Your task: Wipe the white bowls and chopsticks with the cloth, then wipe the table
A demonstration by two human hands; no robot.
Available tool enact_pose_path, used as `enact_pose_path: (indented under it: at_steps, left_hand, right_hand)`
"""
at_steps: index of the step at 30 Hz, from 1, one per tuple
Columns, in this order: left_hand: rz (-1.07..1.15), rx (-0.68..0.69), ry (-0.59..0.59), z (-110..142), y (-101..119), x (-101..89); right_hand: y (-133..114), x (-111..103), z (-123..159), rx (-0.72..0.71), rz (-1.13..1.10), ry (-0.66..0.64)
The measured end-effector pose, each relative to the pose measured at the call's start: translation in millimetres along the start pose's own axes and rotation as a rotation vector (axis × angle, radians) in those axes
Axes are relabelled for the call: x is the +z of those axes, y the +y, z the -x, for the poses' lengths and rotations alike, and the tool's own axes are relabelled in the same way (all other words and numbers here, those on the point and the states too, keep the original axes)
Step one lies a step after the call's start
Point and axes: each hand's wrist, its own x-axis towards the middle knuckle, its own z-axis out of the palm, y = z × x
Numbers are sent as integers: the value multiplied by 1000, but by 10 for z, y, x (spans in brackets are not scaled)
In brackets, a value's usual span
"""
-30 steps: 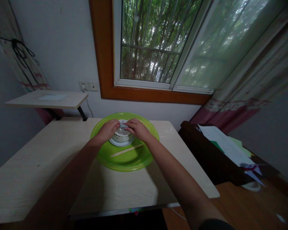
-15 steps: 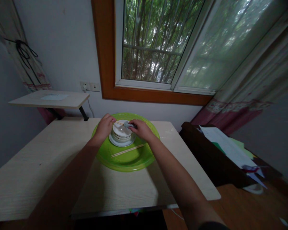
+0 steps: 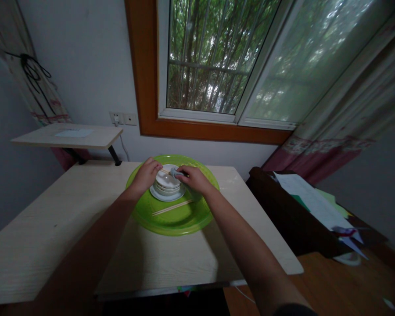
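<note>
Between my hands, above a stack of white bowls point(image 3: 167, 186), is a pair of chopsticks point(image 3: 165, 171). My left hand point(image 3: 148, 174) is closed on their left end. A grey cloth point(image 3: 175, 173) wraps their right part, pinched in my right hand point(image 3: 191, 177); some of the cloth hangs below that hand. Under the bowls lies a white plate point(image 3: 164, 198), inside a large green basin point(image 3: 177, 230). Another pair of chopsticks point(image 3: 171, 208) rests in the basin in front of the bowls, its right end near the hanging cloth.
The basin stands on a pale wooden table point(image 3: 171, 263). At the back left is a small raised shelf point(image 3: 102, 139) with a paper on it. Right of the table, papers point(image 3: 309, 197) lie on a dark brown surface. A window point(image 3: 217, 61) is behind.
My left hand has shifted slightly to the right, closer to the cloth. More of the grey cloth now hangs beneath my right hand, over the end of the lying chopsticks.
</note>
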Motion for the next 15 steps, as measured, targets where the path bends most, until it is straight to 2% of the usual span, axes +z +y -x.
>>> enact_pose_path:
  at_steps: [7,15]
  left_hand:
    - [66,78,-114,5,26,76]
    - [28,69,-25,4,-1,79]
  right_hand:
    - [-80,70,-15,-14,-53,-5]
    - [-59,93,-42,41,-76,-13]
